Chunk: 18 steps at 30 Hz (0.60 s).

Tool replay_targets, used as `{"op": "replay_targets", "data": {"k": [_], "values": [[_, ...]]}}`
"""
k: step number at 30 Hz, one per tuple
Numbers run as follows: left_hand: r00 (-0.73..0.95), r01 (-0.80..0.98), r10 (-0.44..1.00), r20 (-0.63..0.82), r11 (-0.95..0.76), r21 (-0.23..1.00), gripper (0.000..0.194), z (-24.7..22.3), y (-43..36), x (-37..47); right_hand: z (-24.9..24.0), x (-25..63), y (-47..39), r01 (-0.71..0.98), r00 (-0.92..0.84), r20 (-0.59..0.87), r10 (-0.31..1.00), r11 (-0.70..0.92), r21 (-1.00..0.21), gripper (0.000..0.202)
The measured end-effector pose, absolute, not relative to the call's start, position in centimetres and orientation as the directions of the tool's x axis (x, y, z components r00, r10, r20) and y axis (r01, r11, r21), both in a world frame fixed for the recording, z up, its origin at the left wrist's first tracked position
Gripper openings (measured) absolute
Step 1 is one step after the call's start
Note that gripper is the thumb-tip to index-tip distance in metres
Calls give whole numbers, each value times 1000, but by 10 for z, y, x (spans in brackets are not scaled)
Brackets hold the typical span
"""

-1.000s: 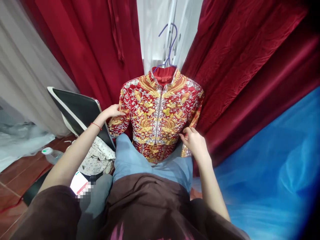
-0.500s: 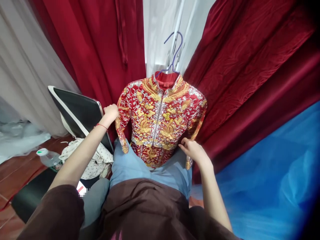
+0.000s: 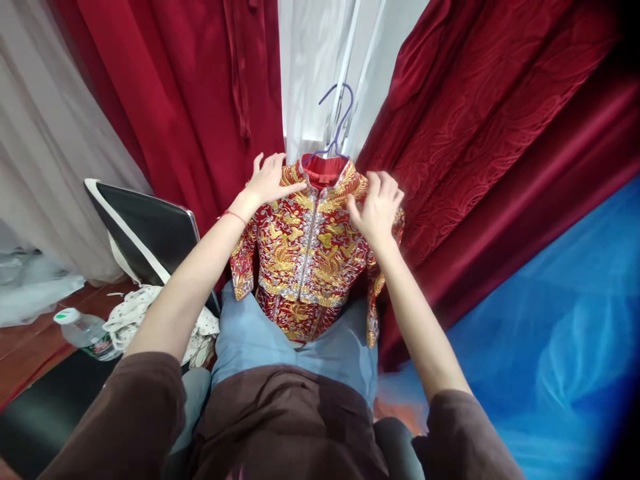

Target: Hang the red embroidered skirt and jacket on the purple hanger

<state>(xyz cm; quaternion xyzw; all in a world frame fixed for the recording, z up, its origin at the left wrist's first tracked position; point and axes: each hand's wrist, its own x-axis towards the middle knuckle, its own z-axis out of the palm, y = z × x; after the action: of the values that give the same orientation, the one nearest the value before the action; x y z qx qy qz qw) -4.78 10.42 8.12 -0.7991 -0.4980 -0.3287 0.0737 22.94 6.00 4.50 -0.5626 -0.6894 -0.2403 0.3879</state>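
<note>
A red jacket (image 3: 305,250) with gold and silver embroidery stands upright in front of me, its lower end between my thighs. It has a stand-up collar, a front zip and two sleeves hanging at the sides. A purple hanger (image 3: 336,130) sits inside its neck, the hook sticking up above the collar. My left hand (image 3: 267,179) is spread over the shoulder on the left, its thumb near the collar. On the right shoulder lies my right hand (image 3: 377,203), fingers apart and slightly bent. Each hand hides part of the shoulder beneath it.
Red curtains (image 3: 190,87) hang close behind the jacket on both sides. At the left are a black chair (image 3: 145,223), a spotted white cloth (image 3: 131,313) and a plastic bottle (image 3: 87,333). Blue sheer fabric (image 3: 540,347) spreads at the right.
Both hands have moved up from the sleeves to the jacket's shoulders, and their fingers have spread. The jacket's sleeves have shifted slightly. The view has moved a little.
</note>
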Motion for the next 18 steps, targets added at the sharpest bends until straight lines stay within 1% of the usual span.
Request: {"op": "replay_targets", "data": {"k": [2, 4, 8, 11, 14, 16, 18], "values": [[254, 838, 756, 603, -484, 254, 83, 77, 113, -36, 47, 221, 82, 970, -41, 815, 578, 217, -106, 68], [179, 851, 757, 628, -440, 288, 76, 67, 117, -28, 43, 220, 97, 974, -45, 798, 601, 203, -98, 70], [33, 875, 721, 692, -355, 328, 69, 50, 115, -22, 37, 227, 103, 976, -62, 766, 640, 199, -87, 64], [-12, 866, 723, 691, -337, 368, 65, 50, 114, -20, 43, 232, 98, 970, -29, 762, 647, 201, -134, 57], [-53, 862, 734, 677, -309, 402, 65, 55, 115, -19, 50, 231, 97, 961, 9, 751, 661, 202, -190, 53], [-86, 867, 737, 670, -276, 414, 71, 57, 115, -21, 54, 230, 98, 955, 33, 728, 685, 194, -226, 52], [-66, 878, 740, 669, -275, 391, 75, 58, 113, -25, 54, 229, 96, 942, 61, 707, 704, 193, -274, 51]]}}
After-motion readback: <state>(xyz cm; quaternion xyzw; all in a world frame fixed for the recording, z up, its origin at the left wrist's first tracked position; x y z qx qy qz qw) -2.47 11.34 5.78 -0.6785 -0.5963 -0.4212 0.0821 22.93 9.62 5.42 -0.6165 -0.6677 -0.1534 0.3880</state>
